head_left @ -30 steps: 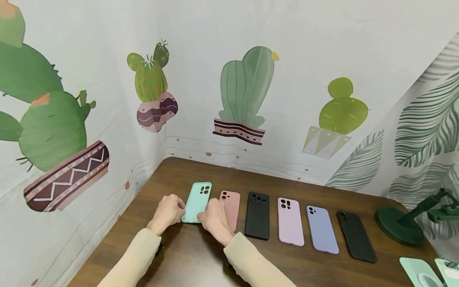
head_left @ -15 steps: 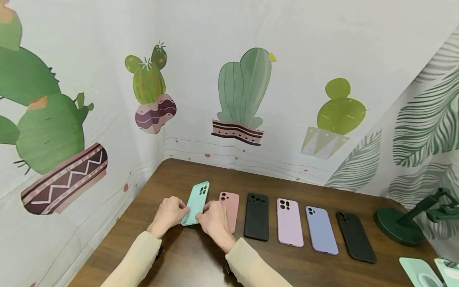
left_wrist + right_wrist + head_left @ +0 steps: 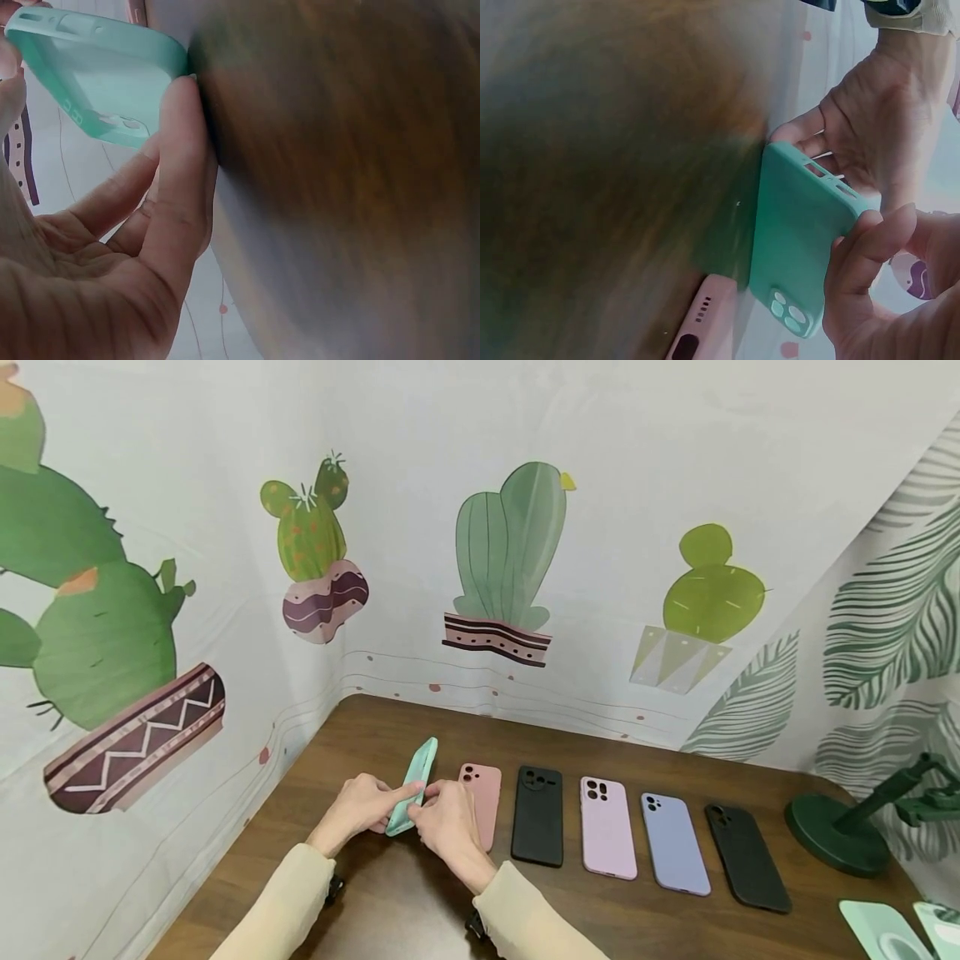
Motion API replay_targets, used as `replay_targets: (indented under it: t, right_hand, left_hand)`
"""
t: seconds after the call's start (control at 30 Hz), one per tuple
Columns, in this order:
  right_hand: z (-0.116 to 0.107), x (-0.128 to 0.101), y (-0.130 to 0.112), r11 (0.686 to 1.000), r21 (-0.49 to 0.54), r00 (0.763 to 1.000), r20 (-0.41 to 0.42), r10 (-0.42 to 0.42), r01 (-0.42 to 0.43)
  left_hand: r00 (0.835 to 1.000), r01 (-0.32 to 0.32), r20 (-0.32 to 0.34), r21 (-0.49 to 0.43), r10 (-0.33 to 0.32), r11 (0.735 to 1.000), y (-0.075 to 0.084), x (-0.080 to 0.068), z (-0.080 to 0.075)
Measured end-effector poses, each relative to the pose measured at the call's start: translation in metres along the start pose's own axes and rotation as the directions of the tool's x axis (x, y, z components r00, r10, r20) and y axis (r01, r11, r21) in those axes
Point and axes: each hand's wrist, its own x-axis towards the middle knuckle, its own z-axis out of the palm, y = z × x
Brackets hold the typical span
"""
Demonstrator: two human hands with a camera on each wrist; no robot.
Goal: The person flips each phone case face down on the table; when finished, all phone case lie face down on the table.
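A mint-green phone case (image 3: 417,768) stands tipped up on its long left edge at the left of the table. My left hand (image 3: 360,806) holds it, fingers at the lower edge and thumb reaching across to the upper edge. On the raised edge, my right hand (image 3: 448,818) pinches the case between thumb and curled fingers. The left wrist view looks into the hollow inside of the case (image 3: 112,56). Its back and camera holes show in the right wrist view. Just right of it lies a pink phone case (image 3: 483,789), partly covered by my right hand.
Rightward in a row lie a black case (image 3: 537,818), a lilac case (image 3: 607,831), a periwinkle case (image 3: 675,847) and another black case (image 3: 746,860). Beyond stands a dark green round-based stand (image 3: 832,835). Mint cases (image 3: 873,922) lie at the front right. A cactus-printed cloth (image 3: 600,693) borders the wooden table.
The mint case has gone from lying nearly flat to standing steeply on its left edge, its right side raised. My left thumb has moved across to the upper edge.
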Motion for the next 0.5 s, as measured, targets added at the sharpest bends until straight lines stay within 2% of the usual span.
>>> replay_targets:
  t: [0.23,0.37,0.5]
  right_hand:
    - [0.0008,-0.0008,-0.0035,0.999,0.045,1.0,0.01,0.009,-0.01]
    - [0.0009,-0.0014,-0.0058,0.998,0.058,1.0,0.019,0.023,-0.024]
    - [-0.0004,-0.0022,-0.0086,0.996,0.084,0.999,0.038,0.033,-0.036]
  left_hand:
    - [1.0,0.007,0.013,-0.06,-0.007,0.998,0.0028,0.0009,0.0041]
    - [0.997,0.044,0.073,-0.139,-0.034,0.989,0.0025,0.0014,0.0044]
    - [0.99,0.045,0.141,-0.199,-0.017,0.979,0.001,0.0009,0.0018]
